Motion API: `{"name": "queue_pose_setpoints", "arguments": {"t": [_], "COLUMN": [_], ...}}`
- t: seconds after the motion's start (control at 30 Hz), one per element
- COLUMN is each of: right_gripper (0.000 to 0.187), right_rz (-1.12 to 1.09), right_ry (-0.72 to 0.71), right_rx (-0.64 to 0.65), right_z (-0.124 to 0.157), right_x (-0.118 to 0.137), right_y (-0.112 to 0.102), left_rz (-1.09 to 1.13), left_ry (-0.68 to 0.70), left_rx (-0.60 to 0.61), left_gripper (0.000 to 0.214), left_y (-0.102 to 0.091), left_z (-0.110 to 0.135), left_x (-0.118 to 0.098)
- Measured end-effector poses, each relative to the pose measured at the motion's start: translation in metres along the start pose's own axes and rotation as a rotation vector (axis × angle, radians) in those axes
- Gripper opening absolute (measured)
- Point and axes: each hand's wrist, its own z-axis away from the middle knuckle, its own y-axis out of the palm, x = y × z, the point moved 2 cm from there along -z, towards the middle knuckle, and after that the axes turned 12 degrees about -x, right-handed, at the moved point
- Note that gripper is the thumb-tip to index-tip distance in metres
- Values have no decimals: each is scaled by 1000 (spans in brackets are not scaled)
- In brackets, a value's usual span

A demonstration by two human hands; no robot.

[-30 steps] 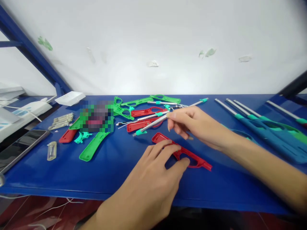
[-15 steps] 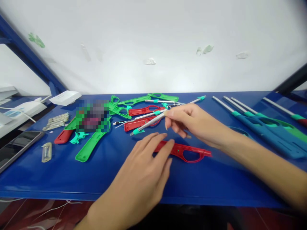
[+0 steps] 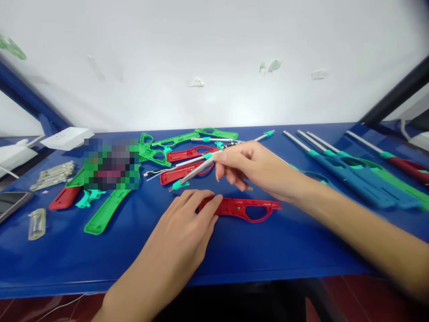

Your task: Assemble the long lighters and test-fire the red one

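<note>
A red plastic lighter shell (image 3: pixel 248 208) lies flat on the blue table (image 3: pixel 284 250), its long axis running left to right. My left hand (image 3: pixel 182 228) rests on its left end with the fingers stretched out and flat. My right hand (image 3: pixel 254 170) hovers just behind the shell, fingers pinched on a thin metal tube with a teal collar (image 3: pixel 192 174); the tube slants down to the left, its teal tip near the table.
Behind lie several red and green shell halves (image 3: pixel 187 147) and more metal tubes. Finished long lighters (image 3: pixel 348 174) lie in a row at the right. At the left are a green shell (image 3: pixel 103 212), a clear small part (image 3: pixel 36 222), a phone (image 3: pixel 10 203) and a white box (image 3: pixel 67 137).
The red shell has been turned from slanting to lying level, left to right. My left hand slid to its left end. My right hand with the tube stayed almost still.
</note>
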Motion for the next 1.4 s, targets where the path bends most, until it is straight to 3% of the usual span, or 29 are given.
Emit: {"name": "queue_pose_setpoints", "arguments": {"t": [0.2, 0.37, 0.57, 0.7, 0.83, 0.93, 1.03, 1.23, 1.4], "right_gripper": [42, 40, 41, 44, 40, 37, 38, 40, 42], "right_rz": [8, 21, 3, -5, 0, 3, 5, 4, -14], "right_ry": [-5, -23, -68, -62, -37, -27, -22, -25, -73], "right_rx": [-36, -164, -367, -428, -438, -436, -428, -430, -489], "right_z": [-2, -3, -3, -3, -2, -1, -1, -1, -2], "right_x": [-1, 8, 20, 20, 19, 19, 18, 17, 22], "right_y": [-4, -18, -49, -57, -54, -52, -51, -52, -58], "left_rz": [-12, -49, -226, -325, -295, -115, -60, -88, -321], "left_ry": [19, -12, -105, -145, -142, -155, -118, -147, -177], "left_rx": [8, -51, -120, -47, 17, 74, 109, 59, 168], "left_gripper": [35, 33, 39, 37, 35, 34, 35, 33, 40], "left_y": [-3, -13, -28, -33, -39, -41, -39, -42, -54], "left_z": [-6, -12, -11, -6, 0, 1, 1, -3, -27], "left_x": [-5, -11, 24, 33, 6, -14, -19, -6, 18]}}
